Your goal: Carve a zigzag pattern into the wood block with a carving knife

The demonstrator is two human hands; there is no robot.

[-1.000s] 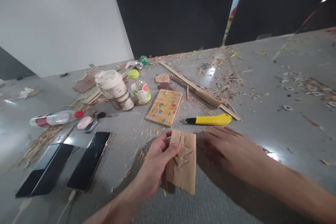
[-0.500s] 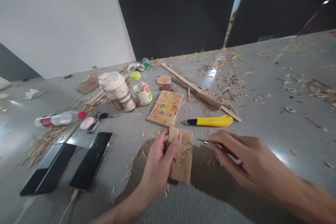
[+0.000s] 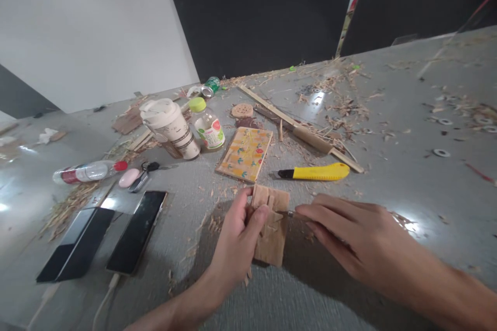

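Note:
My left hand [image 3: 237, 238] grips a small wooden block [image 3: 275, 245] by its left side, thumb pressed on its face. Raised lines are carved into that face. My right hand [image 3: 345, 232] is closed round a thin carving knife [image 3: 290, 213], whose metal tip reaches the right part of the carved face; most of its handle is hidden in the fingers. Just beyond lies a yellow utility knife [image 3: 321, 171] with a black end. Behind the block is a flat board [image 3: 245, 154] with a colourful yellow pattern.
Left of centre stand a paper coffee cup [image 3: 171, 129] and a bottle with a lime cap [image 3: 209, 129]. Two dark phones [image 3: 136, 232] and a plastic bottle [image 3: 91, 171] lie at left. A long wooden strip [image 3: 272, 111], a green can [image 3: 210, 87] and scattered shavings lie farther back.
My right hand has moved left, bringing the carving knife's tip from beside the wooden block onto its face. My left hand keeps its hold on the block. The view has shifted slightly.

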